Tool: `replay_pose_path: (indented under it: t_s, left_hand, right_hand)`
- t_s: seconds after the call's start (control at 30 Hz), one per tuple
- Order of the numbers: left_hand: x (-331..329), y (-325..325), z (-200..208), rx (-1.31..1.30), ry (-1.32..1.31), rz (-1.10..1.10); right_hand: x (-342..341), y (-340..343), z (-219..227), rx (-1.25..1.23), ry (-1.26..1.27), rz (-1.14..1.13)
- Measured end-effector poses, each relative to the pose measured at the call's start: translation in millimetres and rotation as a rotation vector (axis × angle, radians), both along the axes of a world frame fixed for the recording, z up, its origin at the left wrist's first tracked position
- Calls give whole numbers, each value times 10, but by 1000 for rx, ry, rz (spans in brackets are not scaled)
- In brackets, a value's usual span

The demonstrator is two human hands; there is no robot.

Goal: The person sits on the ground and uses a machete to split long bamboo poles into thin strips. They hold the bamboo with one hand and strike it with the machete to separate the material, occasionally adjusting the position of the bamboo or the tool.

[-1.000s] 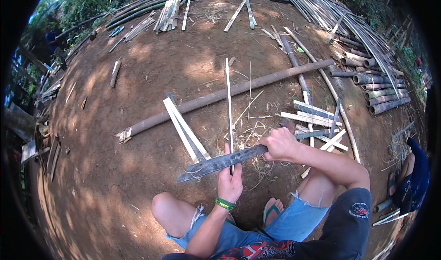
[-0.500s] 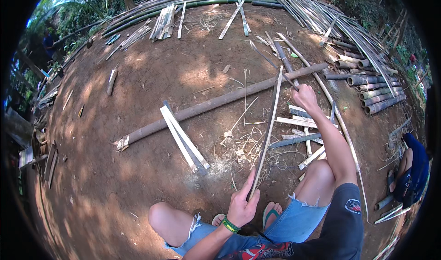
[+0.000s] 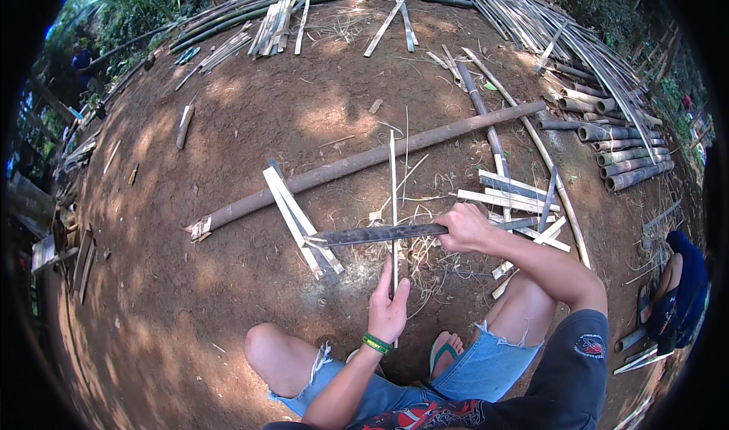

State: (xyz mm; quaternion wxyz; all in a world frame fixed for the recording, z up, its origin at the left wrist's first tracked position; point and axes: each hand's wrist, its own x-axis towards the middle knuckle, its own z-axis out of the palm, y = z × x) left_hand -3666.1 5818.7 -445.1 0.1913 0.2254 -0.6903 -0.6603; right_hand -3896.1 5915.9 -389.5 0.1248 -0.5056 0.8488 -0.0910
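My left hand is closed around the lower part of a thin, pale bamboo strip, which stands nearly upright in front of me. My right hand grips a machete whose long dark blade points left. That blade lies across the strip just above my left fingertips; whether it cuts in cannot be told. Curly bamboo shavings are scattered on the ground below. Beyond the blade's tip, pale split bamboo slats rest against a long brown pole.
More slats are piled right of my right hand. Cut bamboo tubes are stacked at the far right, and long poles line the back. A person in dark blue sits at the right edge; another is far left.
My right hand has come down and left, swinging the machete from beyond the pole to across the strip. The strip has turned more upright, and my left hand has shifted slightly left.
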Motion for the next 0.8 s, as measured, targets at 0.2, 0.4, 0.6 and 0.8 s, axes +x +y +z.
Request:
replay_pose_path:
  t_s: [0.2, 0.4, 0.6, 0.8]
  left_hand:
    - [133, 56, 119, 224, 10, -113]
    - [217, 200, 137, 25, 74, -267]
    - [106, -43, -228, 339, -57, 108]
    - [-214, -643, -1040, -253, -292, 656]
  right_hand:
    - [-142, -44, -47, -18, 82, 7]
    - [-1189, 302, -69, -227, 51, -646]
    - [-1511, 720, -465, -246, -139, -933]
    - [-1283, 951, -878, -140, -450, -787]
